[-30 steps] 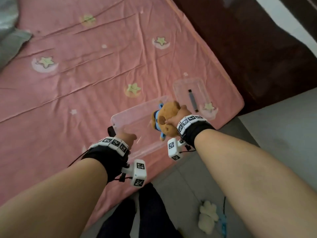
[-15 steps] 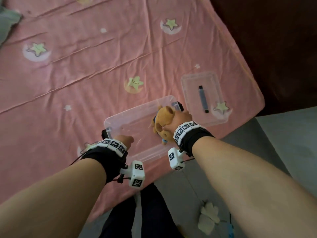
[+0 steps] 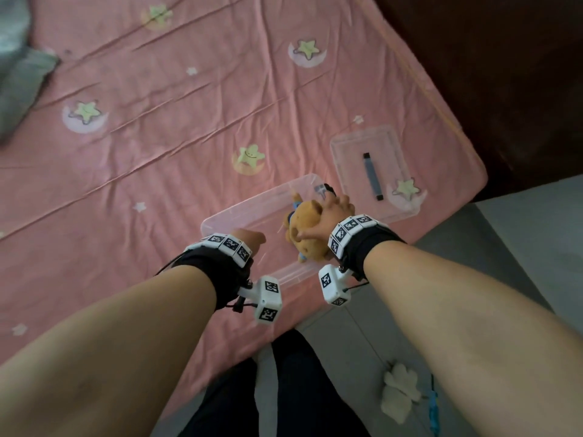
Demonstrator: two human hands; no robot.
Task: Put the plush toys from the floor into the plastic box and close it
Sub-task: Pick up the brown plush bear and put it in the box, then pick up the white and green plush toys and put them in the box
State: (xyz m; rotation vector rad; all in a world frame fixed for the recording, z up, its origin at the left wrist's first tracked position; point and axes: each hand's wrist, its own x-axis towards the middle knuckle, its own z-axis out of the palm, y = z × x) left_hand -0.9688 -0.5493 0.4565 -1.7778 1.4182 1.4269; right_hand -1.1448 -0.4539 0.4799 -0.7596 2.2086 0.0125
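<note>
A clear plastic box point(image 3: 243, 212) lies open on the pink bed near its front edge. My right hand point(image 3: 331, 216) grips a brown plush bear point(image 3: 307, 234) with blue trim and holds it inside the box's right half. My left hand point(image 3: 249, 239) rests on the box's near left rim, its fingers hidden behind the wrist band, so its grip is unclear. The clear lid point(image 3: 369, 171) with a dark handle lies flat on the bed to the right of the box. A cream plush toy point(image 3: 400, 391) lies on the grey floor under my right forearm.
The pink sheet point(image 3: 157, 137) with star and moon prints covers the bed. A grey pillow point(image 3: 19, 77) sits at the far left. Dark wooden furniture point(image 3: 489, 74) stands beyond the bed's right edge. My dark-clothed legs point(image 3: 284, 389) are below, beside a blue item point(image 3: 433, 405) on the floor.
My right hand has lowered the brown bear further into the box. The left hand stays on the box rim. The view has shifted slightly.
</note>
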